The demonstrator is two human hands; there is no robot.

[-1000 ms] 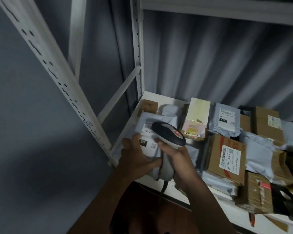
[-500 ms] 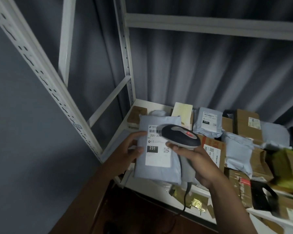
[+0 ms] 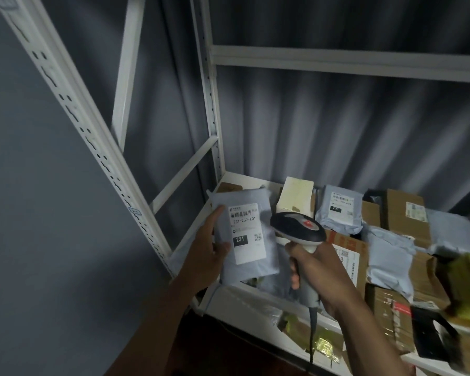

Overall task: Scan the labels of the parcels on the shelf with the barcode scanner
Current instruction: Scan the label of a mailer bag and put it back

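The grey parcel (image 3: 244,237) is held up at the left end of the shelf (image 3: 255,297), with its white label (image 3: 246,232) facing the person. The left hand (image 3: 209,256) holds it by the left edge, the fingers curled behind it and the thumb lying flat on the front, just beside the label. The scanner (image 3: 299,232) is just to the right of this parcel, its handle gripped firmly by the right hand (image 3: 318,270). Its head seems to look past the label, so I think the good way is to turn the head left toward the barcode at the top of the label, keep the parcel flat and steady, and keep the thumb off the printed lines. The other parcels (image 3: 339,213), grey bags and brown boxes, lie to the right of this parcel on the shelf, probably not scanned yet.
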